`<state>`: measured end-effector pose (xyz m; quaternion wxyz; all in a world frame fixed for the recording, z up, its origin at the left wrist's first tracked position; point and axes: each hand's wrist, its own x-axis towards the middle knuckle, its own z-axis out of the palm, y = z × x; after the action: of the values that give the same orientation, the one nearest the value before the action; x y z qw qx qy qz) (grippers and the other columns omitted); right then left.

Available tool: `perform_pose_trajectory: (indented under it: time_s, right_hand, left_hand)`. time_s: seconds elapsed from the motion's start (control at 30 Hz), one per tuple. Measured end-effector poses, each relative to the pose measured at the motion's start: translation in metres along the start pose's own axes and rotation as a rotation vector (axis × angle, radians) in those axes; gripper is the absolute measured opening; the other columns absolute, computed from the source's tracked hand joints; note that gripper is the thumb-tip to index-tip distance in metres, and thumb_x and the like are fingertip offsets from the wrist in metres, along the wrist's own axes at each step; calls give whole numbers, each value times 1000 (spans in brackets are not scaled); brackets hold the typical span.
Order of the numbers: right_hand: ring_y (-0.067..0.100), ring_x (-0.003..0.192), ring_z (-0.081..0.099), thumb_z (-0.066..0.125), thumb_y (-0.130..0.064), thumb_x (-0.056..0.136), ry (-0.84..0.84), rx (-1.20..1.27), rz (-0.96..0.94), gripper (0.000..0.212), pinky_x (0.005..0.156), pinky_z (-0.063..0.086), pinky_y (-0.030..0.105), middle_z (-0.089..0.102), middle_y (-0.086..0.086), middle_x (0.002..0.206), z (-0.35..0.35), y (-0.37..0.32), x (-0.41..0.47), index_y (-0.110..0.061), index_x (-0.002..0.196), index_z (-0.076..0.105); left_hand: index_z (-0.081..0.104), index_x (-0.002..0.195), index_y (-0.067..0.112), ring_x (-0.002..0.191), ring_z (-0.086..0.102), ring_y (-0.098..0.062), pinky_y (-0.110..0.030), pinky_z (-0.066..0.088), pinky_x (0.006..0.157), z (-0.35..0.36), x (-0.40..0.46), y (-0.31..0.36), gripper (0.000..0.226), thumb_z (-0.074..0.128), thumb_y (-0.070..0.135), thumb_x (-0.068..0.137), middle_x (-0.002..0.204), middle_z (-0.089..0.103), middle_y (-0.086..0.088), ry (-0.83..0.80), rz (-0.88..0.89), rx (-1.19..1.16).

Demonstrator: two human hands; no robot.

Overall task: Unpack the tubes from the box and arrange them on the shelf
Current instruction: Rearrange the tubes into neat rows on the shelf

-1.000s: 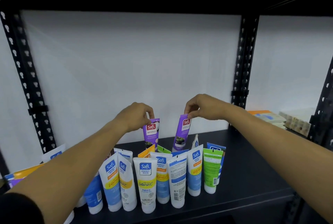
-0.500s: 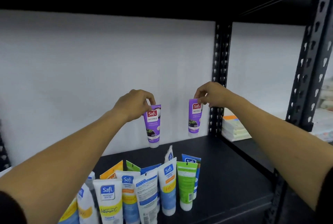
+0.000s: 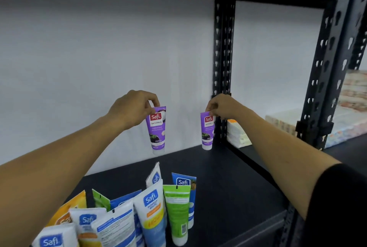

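Observation:
My left hand [image 3: 132, 110] pinches the crimped top of a purple Safi Naturals tube [image 3: 156, 129], which hangs cap-down above the back of the black shelf [image 3: 228, 187]. My right hand [image 3: 222, 106] pinches the top of a second purple tube [image 3: 207, 130] the same way, close to the rear black post [image 3: 223, 68]; that tube's white cap hangs just over the shelf surface. Below, near the front, several Safi tubes stand cap-down in a cluster: white and blue ones [image 3: 153, 209], a green one [image 3: 176, 213], an orange one [image 3: 67, 211].
A white back wall [image 3: 99, 58] closes the bay. A perforated front post [image 3: 329, 68] stands at the right. Stacked packs [image 3: 237, 133] lie in the neighbouring bay beyond the rear post. Bare black shelf lies to the right of the tube cluster.
Both hands have carried their purple tubes up and to the right, away from the cluster, and further apart. The view has swung right, so the cluster now sits lower left.

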<state>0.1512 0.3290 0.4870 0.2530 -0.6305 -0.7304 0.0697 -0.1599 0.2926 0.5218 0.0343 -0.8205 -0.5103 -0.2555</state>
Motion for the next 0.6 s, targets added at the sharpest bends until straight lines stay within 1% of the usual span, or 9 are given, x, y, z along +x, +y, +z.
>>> perform_pose_trajectory:
  time_s: [0.13,0.27,0.33,0.43,0.53,0.6]
  right_hand:
    - [15,84,65,68,-8,90,0,13,19,10,66,46,23,71,0,89,10,19,8,-16,88,73]
    - [6,71,57,65,-7,92,-10,27,51,10,58,40,19,66,-5,83,19,32,14,-13,91,73]
    - [4,71,54,65,-6,92,-14,26,52,10,57,39,18,62,-8,83,23,37,16,-13,90,73]
    - [5,73,55,67,-8,92,-31,22,58,8,57,39,19,63,-7,83,27,42,18,-14,90,72]
    - [10,80,60,67,-9,92,-10,33,56,10,60,40,19,66,-5,85,31,47,21,-18,88,71]
    - [11,84,61,65,-10,92,16,43,56,12,61,40,19,67,-3,88,35,49,20,-19,87,70]
  left_hand:
    - [65,98,30,86,66,-15,-27,47,63,10,8,-1,5,61,29,95,84,68,10,4,-6,-48]
    - [63,99,28,91,65,-17,-34,55,71,20,12,0,5,63,31,95,86,69,7,5,-6,-113]
    - [63,98,29,92,66,-17,-37,57,74,24,14,1,3,64,30,94,83,68,9,5,-3,-119]
    - [63,101,28,93,66,-17,-34,57,74,29,18,4,7,64,31,94,86,68,7,-6,4,-116]
    - [61,102,28,94,65,-18,-38,59,78,34,22,6,9,64,32,94,88,67,5,-13,5,-107]
    - [62,100,29,92,66,-17,-38,59,78,37,25,7,8,65,32,94,86,68,7,-17,8,-101]
